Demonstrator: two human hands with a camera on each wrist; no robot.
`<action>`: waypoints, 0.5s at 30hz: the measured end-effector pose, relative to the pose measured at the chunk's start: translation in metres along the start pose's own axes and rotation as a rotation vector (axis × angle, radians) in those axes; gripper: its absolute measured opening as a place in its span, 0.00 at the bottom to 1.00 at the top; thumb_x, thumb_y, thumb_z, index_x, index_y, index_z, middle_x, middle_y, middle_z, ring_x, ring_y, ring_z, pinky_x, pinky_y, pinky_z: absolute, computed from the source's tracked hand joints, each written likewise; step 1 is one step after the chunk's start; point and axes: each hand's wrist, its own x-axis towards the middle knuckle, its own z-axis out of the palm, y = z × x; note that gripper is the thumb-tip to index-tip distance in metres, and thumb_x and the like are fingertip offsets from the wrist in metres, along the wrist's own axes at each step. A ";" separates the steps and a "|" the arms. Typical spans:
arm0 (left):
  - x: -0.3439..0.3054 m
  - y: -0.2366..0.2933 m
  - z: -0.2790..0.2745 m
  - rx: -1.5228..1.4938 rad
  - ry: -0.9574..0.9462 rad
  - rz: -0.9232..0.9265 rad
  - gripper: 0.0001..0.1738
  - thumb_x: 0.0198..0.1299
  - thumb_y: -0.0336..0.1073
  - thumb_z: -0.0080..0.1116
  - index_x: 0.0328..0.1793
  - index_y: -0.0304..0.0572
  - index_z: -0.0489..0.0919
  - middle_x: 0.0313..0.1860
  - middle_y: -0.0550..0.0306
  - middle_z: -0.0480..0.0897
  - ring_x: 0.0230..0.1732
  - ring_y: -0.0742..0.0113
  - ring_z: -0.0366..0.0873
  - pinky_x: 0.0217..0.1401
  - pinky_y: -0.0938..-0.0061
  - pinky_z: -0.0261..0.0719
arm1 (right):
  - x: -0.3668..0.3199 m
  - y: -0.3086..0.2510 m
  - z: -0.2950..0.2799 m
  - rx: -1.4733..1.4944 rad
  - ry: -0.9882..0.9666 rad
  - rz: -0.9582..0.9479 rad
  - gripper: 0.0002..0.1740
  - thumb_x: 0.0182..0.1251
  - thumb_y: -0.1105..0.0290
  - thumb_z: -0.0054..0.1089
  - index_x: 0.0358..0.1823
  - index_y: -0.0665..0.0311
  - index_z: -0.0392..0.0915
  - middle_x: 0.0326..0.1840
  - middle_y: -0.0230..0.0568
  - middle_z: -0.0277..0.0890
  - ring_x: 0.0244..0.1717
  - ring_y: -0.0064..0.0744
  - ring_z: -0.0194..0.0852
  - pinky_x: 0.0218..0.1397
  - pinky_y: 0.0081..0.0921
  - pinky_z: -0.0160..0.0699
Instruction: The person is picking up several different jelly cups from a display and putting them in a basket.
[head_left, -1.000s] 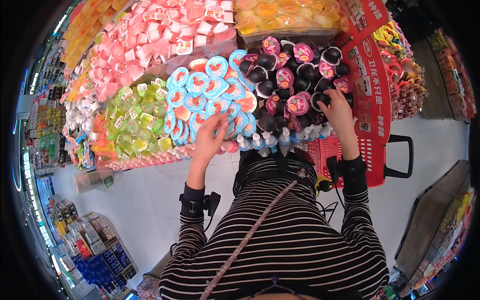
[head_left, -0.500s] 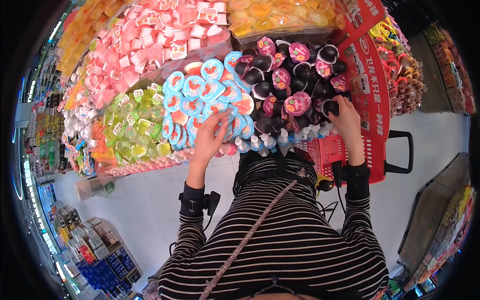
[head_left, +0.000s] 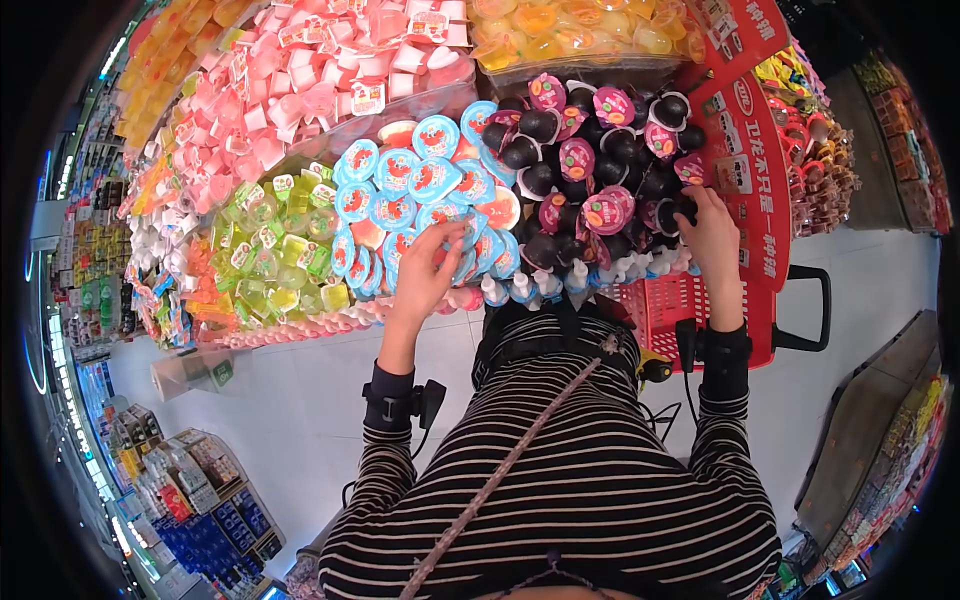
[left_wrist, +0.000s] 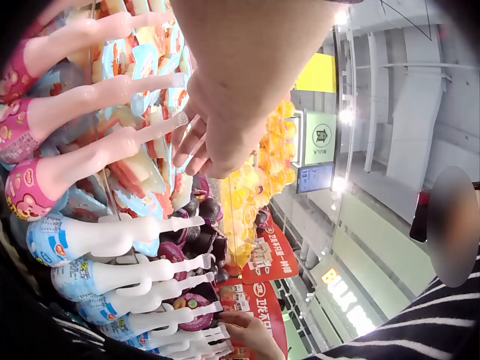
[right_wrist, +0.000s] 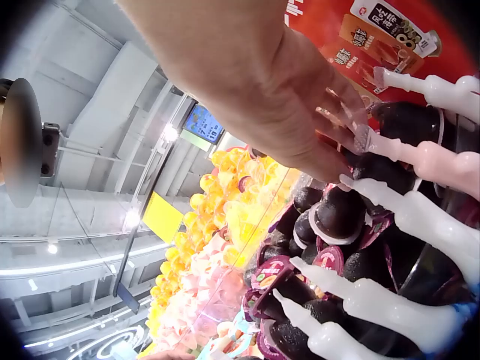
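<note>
My right hand (head_left: 712, 235) is at the right edge of a heap of dark purple jelly cups with pink lids. Its fingers curl over a dark jelly cup (head_left: 684, 213), with the thumb at the cup's near side. In the right wrist view the fingers (right_wrist: 337, 120) bend down beside the red sign, partly hiding the cups. My left hand (head_left: 425, 275) hovers low over jelly cups with blue lids (head_left: 395, 172), fingers loosely bent and holding nothing. The left wrist view has that hand (left_wrist: 232, 127) just beyond pink bottle-shaped jellies (left_wrist: 97, 146).
White bottle-shaped jellies (head_left: 520, 288) line the front edge. Green jelly cups (head_left: 280, 250), pink ones (head_left: 265, 110) and yellow ones (head_left: 585, 30) fill neighbouring bins. A red sign (head_left: 745, 170) borders the right side, and a red basket (head_left: 655, 310) stands below it.
My right hand has shifted rightward across the dark jelly cups toward the red sign, dragging a cup partway. My left hand stays almost still over the blue-lidded cups.
</note>
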 end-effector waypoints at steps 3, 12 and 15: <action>0.000 -0.005 0.001 -0.012 0.010 0.030 0.14 0.59 0.29 0.53 0.52 0.41 0.76 0.41 0.54 0.79 0.42 0.66 0.78 0.37 0.75 0.79 | 0.006 0.000 -0.003 0.034 0.030 0.010 0.18 0.52 0.71 0.62 0.46 0.59 0.71 0.42 0.39 0.73 0.46 0.45 0.73 0.42 0.39 0.75; -0.001 0.000 -0.007 0.006 0.003 -0.083 0.14 0.60 0.30 0.53 0.52 0.38 0.76 0.41 0.51 0.82 0.43 0.62 0.79 0.48 0.70 0.75 | 0.024 -0.018 -0.006 0.200 0.143 -0.060 0.12 0.56 0.71 0.60 0.42 0.61 0.73 0.36 0.38 0.73 0.36 0.40 0.74 0.37 0.33 0.73; -0.005 -0.007 -0.007 0.013 0.038 -0.081 0.15 0.60 0.31 0.53 0.53 0.38 0.76 0.41 0.51 0.81 0.42 0.61 0.79 0.47 0.70 0.75 | 0.031 -0.028 -0.006 0.182 0.148 -0.140 0.11 0.55 0.71 0.60 0.41 0.61 0.74 0.33 0.38 0.72 0.34 0.39 0.74 0.35 0.33 0.73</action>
